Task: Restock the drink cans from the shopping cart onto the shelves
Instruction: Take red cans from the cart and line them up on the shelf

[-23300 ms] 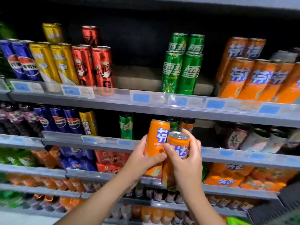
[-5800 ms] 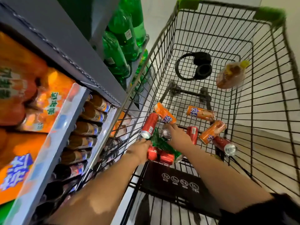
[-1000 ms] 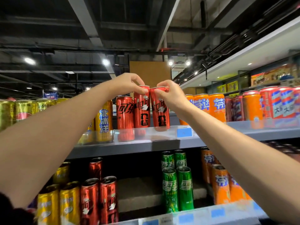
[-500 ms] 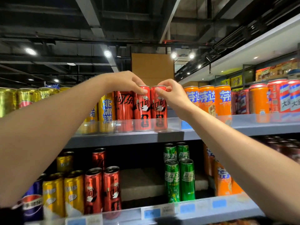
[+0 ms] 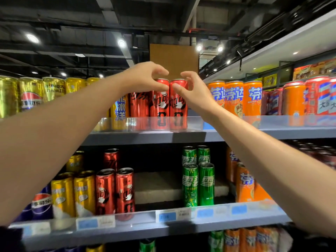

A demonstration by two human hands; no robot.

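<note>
Two red cans (image 5: 169,104) stand upright on top shelf (image 5: 272,132), 12 o'clock. My left hand (image 5: 145,77) and right hand (image 5: 190,88) spread, fingers loose, gripping nothing. This pair placed; cart out of view, remainder unknown.

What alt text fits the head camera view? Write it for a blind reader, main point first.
Two bare hands, left hand and right hand, hover with loosely curled fingers at two red cola cans standing upright side by side on the top shelf. Orange soda cans stand to their right and gold cans to their left.
</note>
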